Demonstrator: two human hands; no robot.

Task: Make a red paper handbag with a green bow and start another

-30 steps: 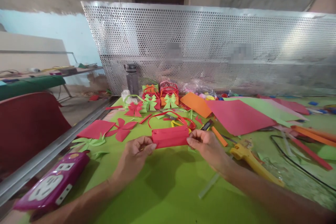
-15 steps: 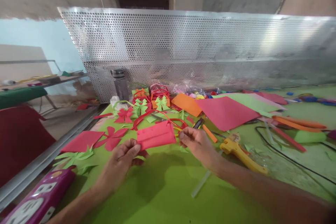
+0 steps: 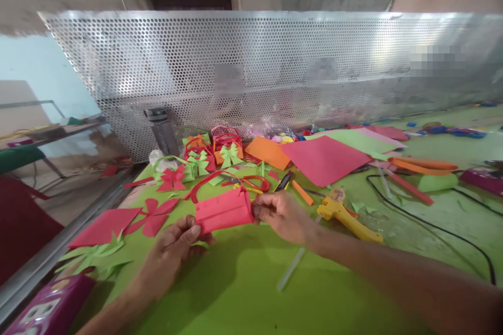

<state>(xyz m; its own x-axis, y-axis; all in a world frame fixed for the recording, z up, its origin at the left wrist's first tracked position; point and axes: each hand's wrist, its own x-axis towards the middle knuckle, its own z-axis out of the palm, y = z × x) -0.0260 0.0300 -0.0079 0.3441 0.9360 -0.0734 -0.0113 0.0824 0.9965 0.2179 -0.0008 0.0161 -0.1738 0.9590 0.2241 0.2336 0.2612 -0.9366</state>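
A small folded red paper pouch [image 3: 223,210] hangs above the green tabletop, creased lengthwise. My left hand [image 3: 176,246] pinches its lower left corner between thumb and fingers. At the pouch's right edge, my right hand [image 3: 281,214] has thumb and fingertips closed on the paper. Behind the pouch curves a red paper strip [image 3: 208,180]; whether it is joined to the pouch I cannot tell. A yellow hot glue gun [image 3: 349,217] lies right of my right hand, and a clear glue stick [image 3: 291,271] lies under my right wrist.
Finished little paper bags with bows [image 3: 230,154] stand at the back near a grey bottle [image 3: 163,133]. Red sheets [image 3: 324,159], an orange sheet [image 3: 267,152] and a cutter [image 3: 283,180] lie behind. A purple power strip [image 3: 51,306] sits front left; a black cable [image 3: 428,220] loops at right.
My right hand has closed in on the pouch's right edge, where there was a small gap before. My left hand keeps its hold. The whole view has swung to the right.
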